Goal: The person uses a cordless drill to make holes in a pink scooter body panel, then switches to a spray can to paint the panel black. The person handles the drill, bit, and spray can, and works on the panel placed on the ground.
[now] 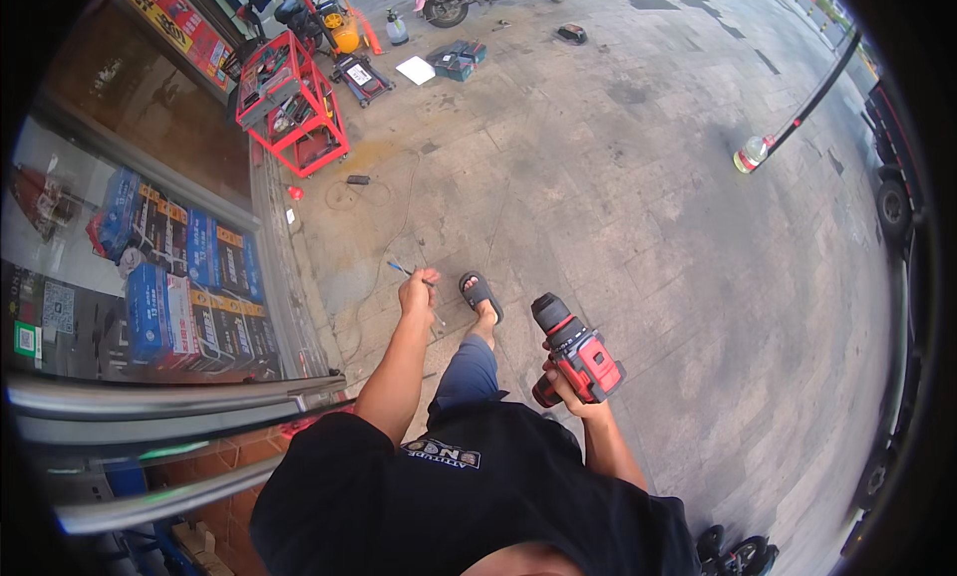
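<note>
My right hand (570, 392) is wrapped round a red and black cordless drill (590, 365), whose dark chuck end points forward and a little left. Out in front on the left, my left hand (417, 293) is closed on a thin dark rod-like thing with a blue end (398, 267). Its exact kind is too small to make out. Below that hand, my foot in a black sandal (481, 295) stands on the paving.
A red tool cart (317, 128) full of tools stands at the far left, near a floor jack (360, 78) and a green toolbox (458, 60). A glass shopfront with stacked boxes (164, 317) runs along my left. A pole rises from a bottle (750, 155) at the right.
</note>
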### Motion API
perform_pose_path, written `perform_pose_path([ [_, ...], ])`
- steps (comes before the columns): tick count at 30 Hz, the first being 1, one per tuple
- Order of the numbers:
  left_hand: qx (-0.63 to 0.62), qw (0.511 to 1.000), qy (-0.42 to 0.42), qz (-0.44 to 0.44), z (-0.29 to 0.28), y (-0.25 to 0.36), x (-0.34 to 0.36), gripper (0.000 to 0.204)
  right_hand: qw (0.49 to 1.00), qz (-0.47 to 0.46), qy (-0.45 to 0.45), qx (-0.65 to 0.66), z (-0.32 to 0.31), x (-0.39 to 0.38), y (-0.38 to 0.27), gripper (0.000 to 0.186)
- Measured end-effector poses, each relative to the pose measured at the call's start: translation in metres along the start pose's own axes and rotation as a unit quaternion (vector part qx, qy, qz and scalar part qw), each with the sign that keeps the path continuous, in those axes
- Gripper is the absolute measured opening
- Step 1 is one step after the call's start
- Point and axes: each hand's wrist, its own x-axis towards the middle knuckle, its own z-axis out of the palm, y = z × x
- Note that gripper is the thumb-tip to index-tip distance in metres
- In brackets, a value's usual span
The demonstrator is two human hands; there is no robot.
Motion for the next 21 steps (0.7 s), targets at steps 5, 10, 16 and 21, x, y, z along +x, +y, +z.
perform_pose_path([
  [5,0.197,0.972,0.101,-0.073,-0.018,-0.031,0.082,0.031,0.976,-0.093,0.009,-0.195,-0.022,0.123,0.017,0.017],
  [10,0.127,0.98,0.079,-0.13,-0.039,0.072,0.181,0.037,0.992,0.029,-0.004,-0.124,0.005,0.312,0.027,0.014],
  [16,-0.049,0.998,0.046,-0.004,-0.016,0.274,0.32,0.037,0.982,-0.011,-0.053,-0.18,0.038,0.514,0.054,0.02],
  [21,-0.117,0.989,0.062,0.063,-0.003,0.417,0.459,0.036,0.98,0.014,-0.107,-0.167,0.067,0.699,0.13,0.027],
])
